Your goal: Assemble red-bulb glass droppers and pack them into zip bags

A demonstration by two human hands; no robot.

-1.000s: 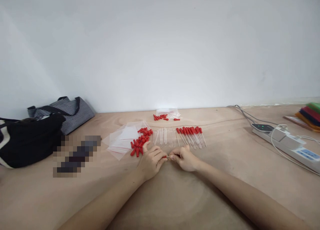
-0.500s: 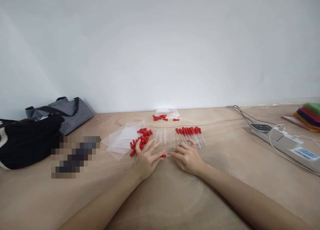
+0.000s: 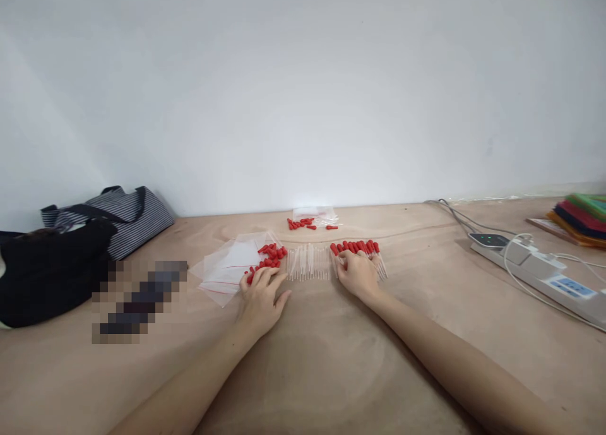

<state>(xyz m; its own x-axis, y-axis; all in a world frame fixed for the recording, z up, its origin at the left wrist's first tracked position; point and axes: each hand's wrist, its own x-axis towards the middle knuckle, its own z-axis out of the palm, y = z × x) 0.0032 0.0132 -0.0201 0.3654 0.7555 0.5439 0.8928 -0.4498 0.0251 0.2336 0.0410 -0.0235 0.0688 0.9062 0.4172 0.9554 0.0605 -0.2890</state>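
My left hand rests with spread fingers at the near edge of a pile of red rubber bulbs, its thumb apart and nothing seen in its grasp. Closed fingers of my right hand are at the left end of a row of glass droppers with red bulbs on top, pinching a dropper there. The hand covers most of that dropper's tube. Between both hands lies a row of bare glass tubes, side by side.
Clear plastic bags lie left of the bulbs. Farther back are more red bulbs and a small bag. A striped bag and black bag stand left; a power strip with cables lies right.
My hands have moved apart. The right one carried a dropper with a red bulb up to the finished row's left end; the left one let go and shifted left to the bulb pile.
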